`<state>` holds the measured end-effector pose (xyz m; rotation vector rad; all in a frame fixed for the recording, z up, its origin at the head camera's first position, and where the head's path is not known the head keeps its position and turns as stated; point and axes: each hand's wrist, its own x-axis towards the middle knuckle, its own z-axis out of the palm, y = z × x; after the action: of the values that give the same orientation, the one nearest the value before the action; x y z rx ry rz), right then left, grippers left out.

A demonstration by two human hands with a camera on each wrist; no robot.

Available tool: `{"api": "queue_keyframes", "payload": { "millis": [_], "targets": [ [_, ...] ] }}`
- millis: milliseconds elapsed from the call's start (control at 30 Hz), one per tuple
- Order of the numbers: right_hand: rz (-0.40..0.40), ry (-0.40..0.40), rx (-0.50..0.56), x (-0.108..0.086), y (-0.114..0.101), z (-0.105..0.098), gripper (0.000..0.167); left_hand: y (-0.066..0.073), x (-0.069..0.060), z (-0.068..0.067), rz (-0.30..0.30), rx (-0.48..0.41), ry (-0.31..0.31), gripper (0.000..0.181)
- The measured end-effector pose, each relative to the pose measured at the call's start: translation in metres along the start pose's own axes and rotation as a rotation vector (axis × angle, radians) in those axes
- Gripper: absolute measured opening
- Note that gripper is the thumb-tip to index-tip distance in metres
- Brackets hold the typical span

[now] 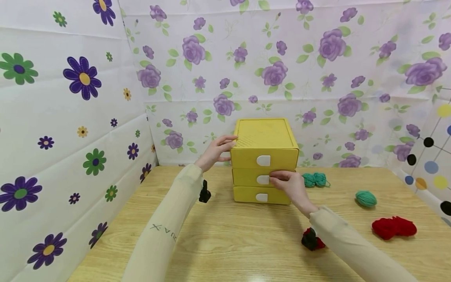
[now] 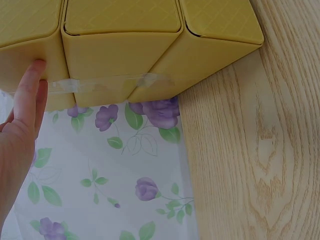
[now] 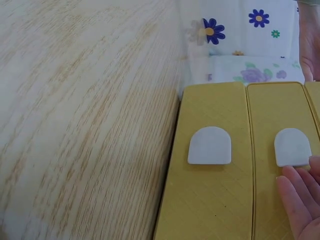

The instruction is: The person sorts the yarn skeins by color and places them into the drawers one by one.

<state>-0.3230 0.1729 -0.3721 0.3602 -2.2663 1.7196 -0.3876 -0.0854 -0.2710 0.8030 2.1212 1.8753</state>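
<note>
A yellow three-drawer box (image 1: 264, 135) stands at the back of the table, each drawer front bearing a white rounded handle. My left hand (image 1: 217, 152) rests against the box's left side near the top, its fingers fairly straight. In the left wrist view, a fingertip (image 2: 37, 67) presses the side wall close to a strip of clear tape. My right hand (image 1: 289, 185) is at the middle drawer, pinching the flat edge of its white handle (image 3: 292, 147) with fingers and thumb. Beside it, the bottom drawer's handle (image 3: 210, 146) is untouched. All three drawers look closed.
Teal yarn (image 1: 314, 179) lies just right of the box, with a teal ball (image 1: 366, 198) farther right. Red yarn (image 1: 394, 227) sits near the right side of the wooden table (image 1: 225, 243). Flowered cloth (image 1: 211, 78) hangs behind and at the left.
</note>
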Motion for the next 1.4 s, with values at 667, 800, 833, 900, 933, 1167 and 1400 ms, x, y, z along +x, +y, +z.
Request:
{"api": "queue_keyframes", "payload": {
  "millis": [667,800,833,900,933,1167,1400],
  "targets": [
    [0.033,-0.026,-0.047,0.0045,0.0009,0.0018,0.017,-0.0004,0.0003,0.0,-0.002,-0.002,-0.009,0.042],
    [0.037,-0.032,-0.052,0.0042,0.0005,-0.0001,0.015,-0.0003,0.0002,0.0009,-0.004,-0.002,-0.012,0.043],
    [0.04,-0.033,-0.052,0.0039,0.0005,-0.0005,0.015,-0.0005,0.0003,0.0011,-0.005,-0.002,-0.012,0.043],
    [0.044,-0.034,-0.051,0.0034,0.0009,-0.001,0.014,-0.0009,0.0005,0.0013,-0.006,-0.003,-0.014,0.042],
    [0.041,-0.037,-0.054,0.003,0.0009,-0.0011,0.014,-0.0011,0.0006,0.0014,-0.005,-0.004,-0.014,0.042],
    [0.017,-0.042,-0.072,-0.0001,-0.0017,0.0002,0.015,-0.0012,0.0013,0.0008,0.006,0.009,-0.013,0.042],
    [-0.005,-0.053,-0.093,-0.0037,-0.0036,0.0003,0.014,0.0001,-0.0002,0.0002,0.001,0.007,-0.004,0.042]
  ]
}}
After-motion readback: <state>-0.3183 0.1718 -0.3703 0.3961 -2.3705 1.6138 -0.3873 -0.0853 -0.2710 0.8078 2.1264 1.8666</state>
